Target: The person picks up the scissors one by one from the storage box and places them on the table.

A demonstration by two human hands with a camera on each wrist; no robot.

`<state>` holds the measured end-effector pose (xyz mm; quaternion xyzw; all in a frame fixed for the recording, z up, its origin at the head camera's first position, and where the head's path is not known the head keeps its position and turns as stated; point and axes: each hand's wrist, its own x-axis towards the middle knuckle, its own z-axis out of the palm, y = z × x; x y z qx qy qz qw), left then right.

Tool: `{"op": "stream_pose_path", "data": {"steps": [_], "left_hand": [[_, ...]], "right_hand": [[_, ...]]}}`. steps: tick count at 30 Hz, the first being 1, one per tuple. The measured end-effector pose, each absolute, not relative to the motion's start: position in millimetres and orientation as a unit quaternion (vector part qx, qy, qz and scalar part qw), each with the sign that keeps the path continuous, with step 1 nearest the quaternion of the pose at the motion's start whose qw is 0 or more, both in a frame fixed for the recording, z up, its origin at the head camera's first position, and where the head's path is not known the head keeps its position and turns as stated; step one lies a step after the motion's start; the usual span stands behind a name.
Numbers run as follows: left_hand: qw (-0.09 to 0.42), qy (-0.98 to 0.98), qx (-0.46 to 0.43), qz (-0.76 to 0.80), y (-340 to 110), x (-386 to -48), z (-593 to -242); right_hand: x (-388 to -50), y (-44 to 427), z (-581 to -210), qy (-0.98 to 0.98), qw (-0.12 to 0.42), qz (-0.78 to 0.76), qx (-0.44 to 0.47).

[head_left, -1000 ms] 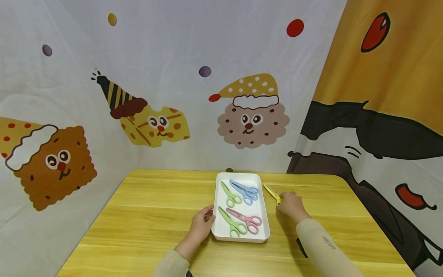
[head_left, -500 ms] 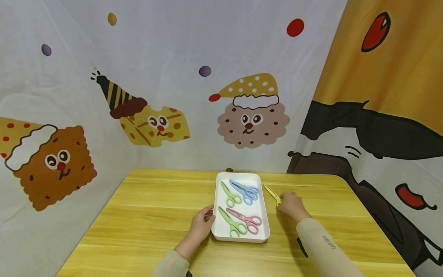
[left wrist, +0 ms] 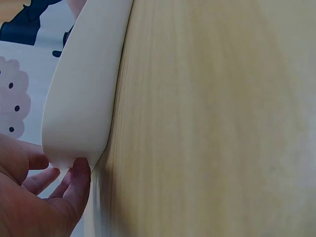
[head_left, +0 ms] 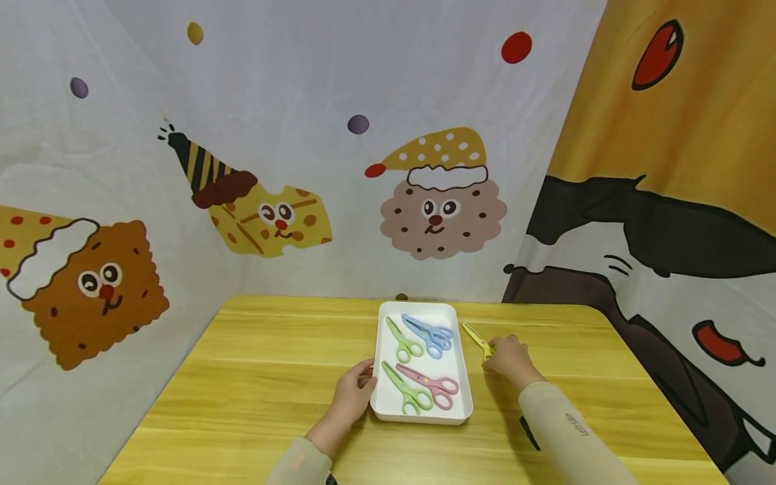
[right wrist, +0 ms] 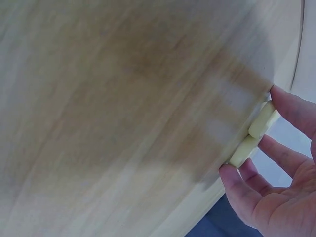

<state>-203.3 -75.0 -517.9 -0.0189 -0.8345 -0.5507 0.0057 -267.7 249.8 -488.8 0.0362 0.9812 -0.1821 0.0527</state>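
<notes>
Curled fingers of the left hand (head_left: 351, 394) hold the left side of a white tray (head_left: 421, 419); in the left wrist view, that hand (left wrist: 47, 197) has its fingertips against the tray's wall (left wrist: 84, 98). Right of the tray, yellow scissors (head_left: 477, 339) lie on the table, blades pointing away and left. The right hand (head_left: 510, 360) grips them at the handles. In the right wrist view, fingertips of the right hand (right wrist: 281, 182) close around the two pale yellow handle loops (right wrist: 262, 120); the blades are out of sight there.
Inside the tray are green scissors (head_left: 397, 337) and blue scissors (head_left: 427, 331) at the far end, with pink scissors (head_left: 429, 381) and another green pair (head_left: 400, 385) nearer. A wooden table (head_left: 273, 364) lies beneath; a printed cloth (head_left: 291, 81) hangs behind it.
</notes>
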Motion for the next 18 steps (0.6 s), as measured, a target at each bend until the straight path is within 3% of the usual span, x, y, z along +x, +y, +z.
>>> {"op": "stream_pose_path", "data": {"steps": [10,18], "left_hand": [[0.010,-0.837,-0.017,-0.546,-74.5,-203.7,-518.7],[0.010,-0.839,-0.016,-0.544,-74.5,-202.7,-516.8]], "right_hand": [[-262.0,248.4,-486.4,0.983,0.046,-0.178,0.026],[-258.5,237.0,-480.3,0.985,-0.003,-0.174,-0.014]]}}
